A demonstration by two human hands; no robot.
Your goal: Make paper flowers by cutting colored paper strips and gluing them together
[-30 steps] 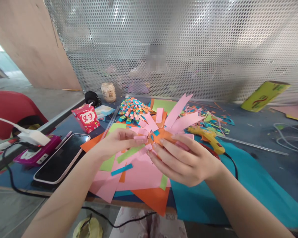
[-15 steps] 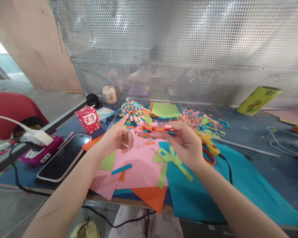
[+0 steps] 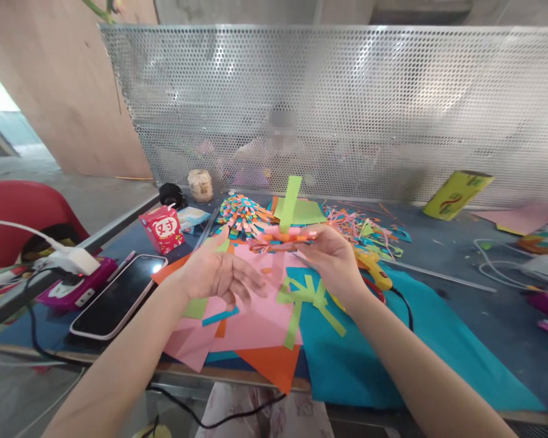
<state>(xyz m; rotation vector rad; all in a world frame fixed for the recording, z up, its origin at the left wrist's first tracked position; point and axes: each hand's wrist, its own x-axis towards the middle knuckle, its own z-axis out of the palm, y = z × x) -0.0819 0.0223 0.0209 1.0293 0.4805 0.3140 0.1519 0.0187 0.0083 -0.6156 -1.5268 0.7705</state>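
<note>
My right hand (image 3: 332, 255) grips the edge of a paper flower (image 3: 278, 238) made of pink, orange and blue strips, held above the pink sheet. A green paper strip (image 3: 291, 204) stands upright from it. My left hand (image 3: 221, 274) is to the left of the flower, fingers spread and palm turned toward it, holding nothing. Beneath both hands lie the pink paper (image 3: 260, 325) and a bundle of loose green strips (image 3: 308, 295). A yellow glue gun (image 3: 375, 271) rests beside my right wrist. Behind sits a larger multicoloured paper pompom (image 3: 244, 214).
A phone (image 3: 119, 298) and a purple power strip (image 3: 80, 283) lie at left, near a red carton (image 3: 162, 228). Blue-green paper (image 3: 420, 359) covers the right front. Shredded strips (image 3: 360, 228) pile up behind. A perforated metal panel (image 3: 338, 109) closes off the back; a yellow tube (image 3: 459, 194) leans nearby.
The fingers of my left hand have uncurled and spread, and that hand is slightly lower. The green strip now stands up clearly from the flower in my right hand. The view has tilted upward.
</note>
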